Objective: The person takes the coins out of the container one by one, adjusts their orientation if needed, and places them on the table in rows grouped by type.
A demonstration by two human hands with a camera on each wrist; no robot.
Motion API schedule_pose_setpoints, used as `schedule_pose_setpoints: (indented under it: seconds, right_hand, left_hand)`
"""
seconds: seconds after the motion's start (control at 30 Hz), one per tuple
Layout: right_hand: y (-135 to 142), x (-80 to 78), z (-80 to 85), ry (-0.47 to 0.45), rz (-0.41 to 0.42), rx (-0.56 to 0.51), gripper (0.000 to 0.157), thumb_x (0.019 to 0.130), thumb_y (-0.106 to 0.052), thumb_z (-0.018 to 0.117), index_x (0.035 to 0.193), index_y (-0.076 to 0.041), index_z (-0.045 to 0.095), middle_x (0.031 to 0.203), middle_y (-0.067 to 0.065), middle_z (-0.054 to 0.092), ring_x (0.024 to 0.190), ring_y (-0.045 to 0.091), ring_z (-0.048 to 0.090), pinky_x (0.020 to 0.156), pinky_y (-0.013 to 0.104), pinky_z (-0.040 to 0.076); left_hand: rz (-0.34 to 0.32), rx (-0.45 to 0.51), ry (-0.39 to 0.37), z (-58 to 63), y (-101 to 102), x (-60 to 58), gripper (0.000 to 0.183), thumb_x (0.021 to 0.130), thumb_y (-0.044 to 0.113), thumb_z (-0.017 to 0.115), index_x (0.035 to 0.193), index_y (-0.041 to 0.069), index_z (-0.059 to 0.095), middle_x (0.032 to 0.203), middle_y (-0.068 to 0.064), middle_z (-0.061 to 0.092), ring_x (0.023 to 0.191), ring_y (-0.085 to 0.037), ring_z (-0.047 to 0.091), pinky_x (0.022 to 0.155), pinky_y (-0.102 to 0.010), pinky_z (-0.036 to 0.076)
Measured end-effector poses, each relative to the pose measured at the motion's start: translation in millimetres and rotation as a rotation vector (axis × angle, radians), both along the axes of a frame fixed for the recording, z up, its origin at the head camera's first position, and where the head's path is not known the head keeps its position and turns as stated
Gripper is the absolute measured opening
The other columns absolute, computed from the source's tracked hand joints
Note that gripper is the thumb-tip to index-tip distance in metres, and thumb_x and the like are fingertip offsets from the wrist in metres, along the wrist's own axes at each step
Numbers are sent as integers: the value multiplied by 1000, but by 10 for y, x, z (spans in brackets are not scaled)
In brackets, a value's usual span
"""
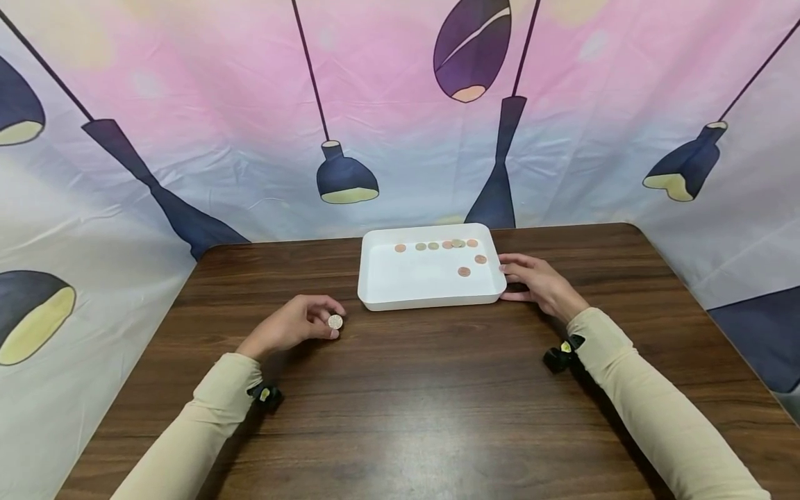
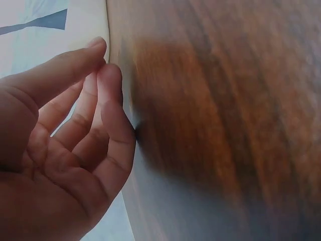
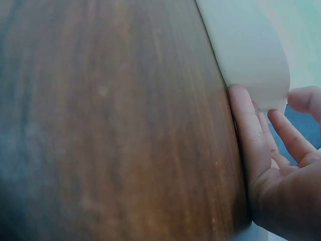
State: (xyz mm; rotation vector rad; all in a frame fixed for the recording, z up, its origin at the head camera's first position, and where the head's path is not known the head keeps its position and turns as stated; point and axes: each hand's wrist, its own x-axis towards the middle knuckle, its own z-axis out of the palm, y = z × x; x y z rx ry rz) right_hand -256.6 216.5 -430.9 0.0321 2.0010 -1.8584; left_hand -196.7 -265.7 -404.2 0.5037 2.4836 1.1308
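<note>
My left hand pinches a silver coin between thumb and fingertips, just above the table and left of the tray. In the left wrist view the left hand hides the coin. A shallow white tray stands toward the table's far edge, holding several coins. Copper coins and duller brassy coins lie mostly in a row along its far side. At the tray's right end, my right hand touches the wall with spread, fairly straight fingers.
The brown wooden table spreads in front of me. Behind it hangs a pastel cloth printed with dark lamps. A small black device sits at each wrist, beside the cream sleeves.
</note>
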Motion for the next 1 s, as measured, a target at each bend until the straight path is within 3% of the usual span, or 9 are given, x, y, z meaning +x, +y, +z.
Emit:
schedule_pose_setpoints:
  seconds: [0.57, 0.8, 1.0]
  right_hand:
    - [-6, -2, -6, 0, -15, -10, 60, 111, -27, 58, 163, -6, 37, 137, 15, 55, 103, 12, 68, 92, 35, 65]
    - [7, -5, -8, 9, -13, -1, 60, 111, -28, 57, 163, -6, 37, 144, 20, 51, 105, 14, 67, 94, 34, 64]
    - [-3, -6, -10, 0, -16, -5, 59, 111, -27, 57, 163, -5, 38, 140, 17, 53, 104, 14, 68, 93, 35, 65]
  left_hand:
    - [-30, -23, -60, 38, 24, -53, 27, 92, 8, 83, 115, 3, 71, 88, -5, 70, 81, -19, 61, 67, -25, 51]
    - [-23, -89, 10, 32, 22, -24, 30, 93, 12, 83, 121, 5, 77, 91, -1, 73, 84, -17, 64, 71, -24, 55]
    - [-29, -193, 136, -24, 48, 52, 32, 94, 8, 81, 126, 6, 78, 89, 4, 73, 80, -9, 62, 69, -23, 53]
